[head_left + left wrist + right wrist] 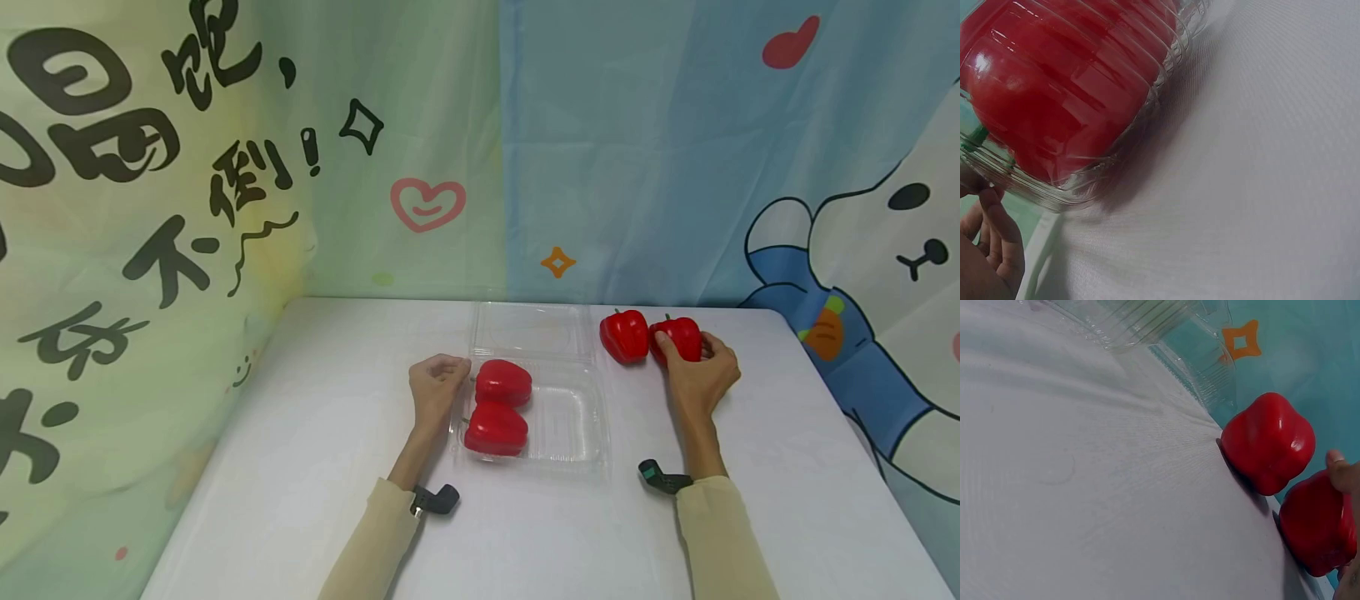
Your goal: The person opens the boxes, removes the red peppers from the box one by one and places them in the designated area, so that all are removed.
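An open clear plastic clamshell container (566,421) lies on the table, its lid (531,332) folded back toward the curtain. In its left half are two red bell peppers, one farther back (503,382) and one nearer (496,429). My left hand (437,392) pinches the container's left rim; the left wrist view has a pepper (1060,94) behind the ribbed clear wall. To the container's right, my right hand (697,375) grips a red bell pepper (681,333) between thumb and fingers. Just left of it stands another red bell pepper (625,337), stem up.
The white-covered table (315,467) ends at the back against a printed curtain (630,150). A second printed cloth (135,350) hangs along the left side. Dark camera mounts sit on the left wrist (437,500) and right wrist (663,477).
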